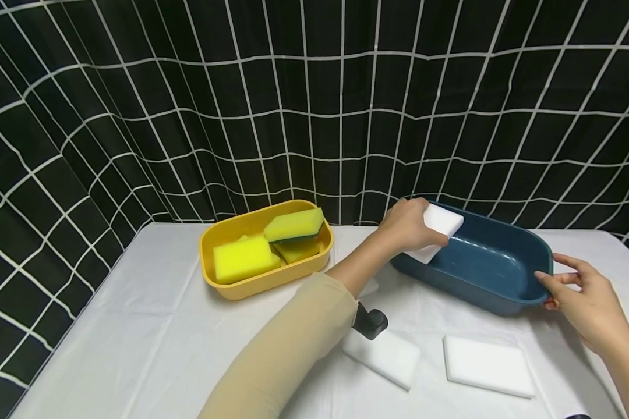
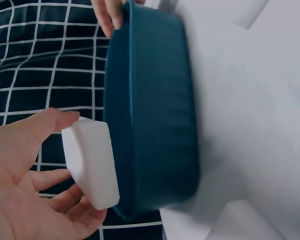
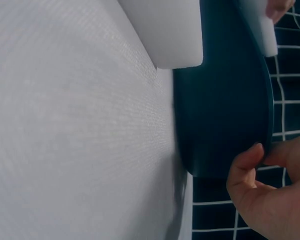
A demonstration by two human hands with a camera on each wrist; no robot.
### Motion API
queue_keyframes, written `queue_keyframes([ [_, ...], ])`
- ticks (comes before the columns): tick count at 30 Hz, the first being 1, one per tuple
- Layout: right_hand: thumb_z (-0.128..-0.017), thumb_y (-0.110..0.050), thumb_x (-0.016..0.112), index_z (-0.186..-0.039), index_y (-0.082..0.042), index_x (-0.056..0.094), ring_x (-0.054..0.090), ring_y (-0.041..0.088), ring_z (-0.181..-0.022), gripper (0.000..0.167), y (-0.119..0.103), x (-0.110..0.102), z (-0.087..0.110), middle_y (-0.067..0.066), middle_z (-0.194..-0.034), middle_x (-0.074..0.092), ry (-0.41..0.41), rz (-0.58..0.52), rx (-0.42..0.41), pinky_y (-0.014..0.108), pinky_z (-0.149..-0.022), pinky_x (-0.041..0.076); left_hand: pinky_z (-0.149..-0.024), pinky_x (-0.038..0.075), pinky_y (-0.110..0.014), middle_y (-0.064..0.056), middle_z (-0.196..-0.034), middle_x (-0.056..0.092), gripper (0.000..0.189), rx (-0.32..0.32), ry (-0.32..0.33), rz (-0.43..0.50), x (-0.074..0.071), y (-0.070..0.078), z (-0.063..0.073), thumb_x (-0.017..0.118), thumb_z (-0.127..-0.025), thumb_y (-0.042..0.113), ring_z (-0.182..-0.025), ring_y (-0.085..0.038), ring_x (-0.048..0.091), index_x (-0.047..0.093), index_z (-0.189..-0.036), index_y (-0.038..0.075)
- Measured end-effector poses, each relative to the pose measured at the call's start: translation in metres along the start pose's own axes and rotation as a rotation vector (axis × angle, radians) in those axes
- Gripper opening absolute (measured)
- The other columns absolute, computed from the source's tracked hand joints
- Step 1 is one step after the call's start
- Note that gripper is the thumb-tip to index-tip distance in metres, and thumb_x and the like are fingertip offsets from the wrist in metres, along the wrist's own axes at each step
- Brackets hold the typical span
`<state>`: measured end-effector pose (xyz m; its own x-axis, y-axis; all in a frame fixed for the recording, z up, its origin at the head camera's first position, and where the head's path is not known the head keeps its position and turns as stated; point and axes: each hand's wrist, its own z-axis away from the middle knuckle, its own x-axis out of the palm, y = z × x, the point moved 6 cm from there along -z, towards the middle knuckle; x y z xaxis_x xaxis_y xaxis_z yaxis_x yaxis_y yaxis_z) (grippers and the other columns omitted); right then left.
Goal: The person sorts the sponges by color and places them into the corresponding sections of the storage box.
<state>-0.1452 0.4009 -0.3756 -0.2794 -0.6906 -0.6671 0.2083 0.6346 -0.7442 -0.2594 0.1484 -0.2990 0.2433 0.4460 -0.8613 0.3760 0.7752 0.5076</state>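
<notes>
My left hand grips a white sponge block over the left end of a blue oblong basin. In the left wrist view, the thumb and fingers hold opposite sides of the white block, close to the basin's rim. At the basin's right end, my right hand pinches the rim between thumb and fingers; the right wrist view shows this hand at the basin's end wall. The visible part of the basin's floor is bare.
Two white blocks, one left and one right, lie on the white cloth before the basin; another peeks out past the left forearm. To the left stands a yellow basin with several yellow sponges. A black grid curtain hangs behind.
</notes>
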Motion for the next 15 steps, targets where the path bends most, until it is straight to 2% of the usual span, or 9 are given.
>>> queue_keyframes([
  [6,-0.111,-0.016,0.049,-0.156,0.021,0.018,0.060,0.003,-0.058,0.066,0.002,0.000,-0.002,0.025,-0.104,0.054,0.000,-0.005,0.001,0.019,-0.054,0.057,-0.073,0.046,-0.018,0.003,-0.115,0.067,0.059,-0.041,0.021,-0.033,0.002,-0.001,-0.008,0.083,-0.088,0.043,-0.100,-0.009,0.056,0.064,-0.137,0.016],
  [15,-0.111,-0.015,0.049,-0.156,0.021,0.018,0.060,0.003,-0.057,0.066,0.002,0.000,-0.002,0.025,-0.103,0.055,0.001,-0.004,0.004,0.018,-0.054,0.056,-0.070,0.046,-0.022,0.004,-0.115,0.061,0.054,-0.136,0.035,-0.061,0.006,0.004,-0.016,0.083,-0.088,0.048,-0.098,-0.012,0.055,0.065,-0.130,0.020],
])
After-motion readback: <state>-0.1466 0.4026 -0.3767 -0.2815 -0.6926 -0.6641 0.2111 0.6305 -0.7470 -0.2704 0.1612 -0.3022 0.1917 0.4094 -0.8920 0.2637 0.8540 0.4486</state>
